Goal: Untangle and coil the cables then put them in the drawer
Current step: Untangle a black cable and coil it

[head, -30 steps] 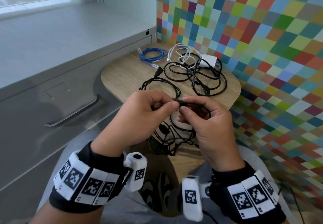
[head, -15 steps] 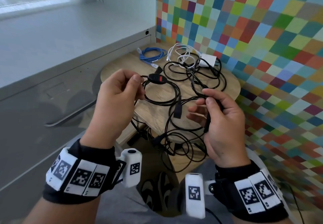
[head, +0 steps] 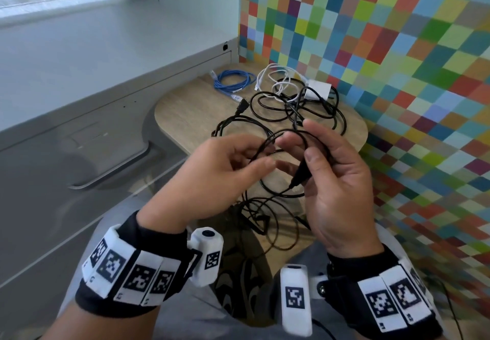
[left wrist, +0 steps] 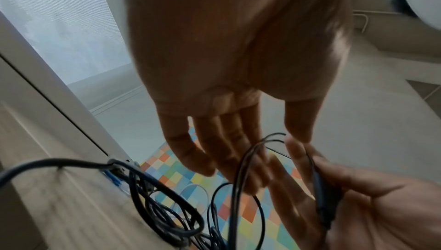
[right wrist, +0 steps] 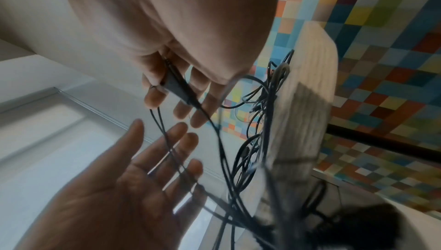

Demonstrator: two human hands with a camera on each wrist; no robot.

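Observation:
My right hand (head: 318,159) is raised palm towards me and pins a black plug (head: 299,175) of a thin black cable (head: 289,133) under its thumb; the right wrist view shows the same plug (right wrist: 176,86) against its fingers. A loop of that cable arches over to my left hand (head: 238,159), whose fingers (left wrist: 222,152) are straight and spread, with the thin strands (left wrist: 238,169) lying across them. More of the cable hangs off the table's front edge. The grey drawer (head: 53,180) on the left is closed, its handle (head: 111,172) facing me.
On the small wooden table (head: 191,111) lie a coiled blue cable (head: 233,82), a white cable (head: 278,80) with a white charger (head: 318,90), and a tangle of black cables (head: 313,114). A checkered wall stands close at the right, a white counter at the left.
My left hand has let go of the thicker black loop it held up half a second ago and moved right, fingers open, beside the right hand. The right hand turned, plug under its thumb.

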